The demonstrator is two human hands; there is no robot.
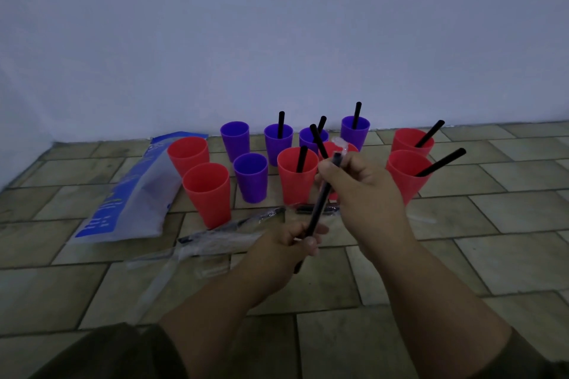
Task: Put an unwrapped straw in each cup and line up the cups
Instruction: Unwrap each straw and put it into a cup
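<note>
Several red and purple cups stand in a loose cluster on the tiled floor near the wall. Black straws stick out of several, among them a red cup in the middle and a red cup at the right. Two red cups and two purple cups on the left hold none. My left hand grips the lower part of a black straw. My right hand pinches its top end, where a clear wrapper is bunched up.
A blue and white plastic bag lies on the floor left of the cups. Clear wrappers and a wrapped straw lie in front of the cups. The wall stands right behind the cluster. Bare tiles stretch to the right.
</note>
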